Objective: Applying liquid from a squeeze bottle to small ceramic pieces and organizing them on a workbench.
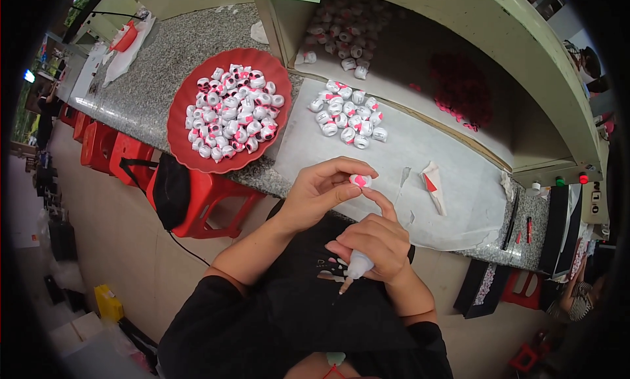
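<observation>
My left hand [320, 194] pinches a small rounded white piece with a pink patch [360, 181] between thumb and fingers, above the near edge of the bench. The index finger of my right hand [384, 244] reaches up to that piece and seems to touch it. The other fingers of the right hand wrap round a small whitish squeeze bottle [359, 265], its thin nozzle pointing down toward my lap. Beyond my hands, a cluster of similar white-and-pink pieces [348, 113] lies on a white paper sheet [472, 211].
To the left, a red scalloped bowl [177, 133] is heaped with such pieces. Under the cabinet hood [525, 31] lie more white pieces [348, 34] and a pile of pink bits [459, 90]. A folded tissue with red on it [433, 189] rests on the paper. Red stools [216, 205] stand left.
</observation>
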`<act>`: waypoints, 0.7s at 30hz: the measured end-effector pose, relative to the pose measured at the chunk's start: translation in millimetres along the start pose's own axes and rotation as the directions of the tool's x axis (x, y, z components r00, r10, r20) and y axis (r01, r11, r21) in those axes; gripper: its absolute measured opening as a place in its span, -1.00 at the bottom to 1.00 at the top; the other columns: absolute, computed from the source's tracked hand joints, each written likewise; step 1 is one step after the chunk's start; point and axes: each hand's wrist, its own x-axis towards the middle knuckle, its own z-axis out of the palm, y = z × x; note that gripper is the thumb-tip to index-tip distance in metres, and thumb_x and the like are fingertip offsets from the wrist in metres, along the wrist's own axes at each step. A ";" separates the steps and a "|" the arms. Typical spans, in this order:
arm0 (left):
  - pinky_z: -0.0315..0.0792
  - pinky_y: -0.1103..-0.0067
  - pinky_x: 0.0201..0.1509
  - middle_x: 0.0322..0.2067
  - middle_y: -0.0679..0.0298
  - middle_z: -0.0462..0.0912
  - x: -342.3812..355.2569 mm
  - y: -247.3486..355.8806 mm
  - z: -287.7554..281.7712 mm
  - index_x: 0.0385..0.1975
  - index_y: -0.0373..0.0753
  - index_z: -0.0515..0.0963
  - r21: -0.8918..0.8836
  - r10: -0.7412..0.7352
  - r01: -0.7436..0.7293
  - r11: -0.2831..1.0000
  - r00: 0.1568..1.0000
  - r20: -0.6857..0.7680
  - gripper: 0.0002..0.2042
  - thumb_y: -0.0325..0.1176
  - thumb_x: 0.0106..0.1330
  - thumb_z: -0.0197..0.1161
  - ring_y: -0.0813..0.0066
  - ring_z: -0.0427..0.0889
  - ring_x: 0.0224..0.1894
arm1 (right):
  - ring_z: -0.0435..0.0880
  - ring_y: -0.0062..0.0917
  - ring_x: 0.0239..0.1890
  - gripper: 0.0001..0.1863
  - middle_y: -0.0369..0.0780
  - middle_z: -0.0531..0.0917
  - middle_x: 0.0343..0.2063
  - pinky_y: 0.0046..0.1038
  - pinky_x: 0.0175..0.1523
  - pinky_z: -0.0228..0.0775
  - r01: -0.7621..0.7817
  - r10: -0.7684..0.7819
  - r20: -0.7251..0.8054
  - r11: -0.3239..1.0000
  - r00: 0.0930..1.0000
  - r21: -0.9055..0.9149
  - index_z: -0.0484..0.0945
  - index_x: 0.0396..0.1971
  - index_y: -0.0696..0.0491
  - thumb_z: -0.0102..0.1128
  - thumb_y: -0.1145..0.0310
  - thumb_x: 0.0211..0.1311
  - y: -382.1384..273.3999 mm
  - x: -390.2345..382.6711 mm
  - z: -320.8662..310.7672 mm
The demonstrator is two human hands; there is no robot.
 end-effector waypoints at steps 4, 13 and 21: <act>0.31 0.57 -0.07 -0.17 0.07 0.40 -3.8 -6.1 -0.2 -0.22 -0.39 0.38 0.119 0.134 -0.131 0.984 0.991 -0.020 -0.77 -0.57 0.08 0.07 0.46 0.39 -0.12 | 0.39 -0.56 -0.73 -0.80 -0.30 0.44 -0.75 -0.23 -0.12 0.32 -0.010 0.011 0.031 1.000 0.999 -0.028 0.46 -0.68 0.11 0.34 0.45 -0.35 -3.9 0.6 0.6; 0.38 0.56 -0.18 -0.21 0.01 0.40 -13.3 -19.3 6.6 -0.26 -0.40 0.37 0.252 0.312 -0.289 0.924 0.948 -0.057 -0.81 -0.58 0.10 0.04 0.42 0.45 -0.23 | 0.38 -0.58 -0.72 -0.79 -0.32 0.43 -0.74 -0.23 -0.14 0.32 -0.032 0.030 -0.035 0.997 0.999 -0.070 0.46 -0.68 0.10 0.34 0.42 -0.36 -11.5 -5.9 1.2; 0.40 0.57 -0.20 -0.22 -0.01 0.40 -15.0 -20.1 5.2 -0.27 -0.40 0.38 0.380 0.390 -0.347 0.857 0.920 -0.038 -0.80 -0.58 0.08 0.07 0.40 0.45 -0.22 | 0.35 -0.61 -0.73 -0.79 -0.33 0.41 -0.72 -0.23 -0.12 0.33 0.044 -0.043 0.007 0.981 0.999 -0.191 0.44 -0.68 0.13 0.31 0.42 -0.34 -10.9 -8.0 6.2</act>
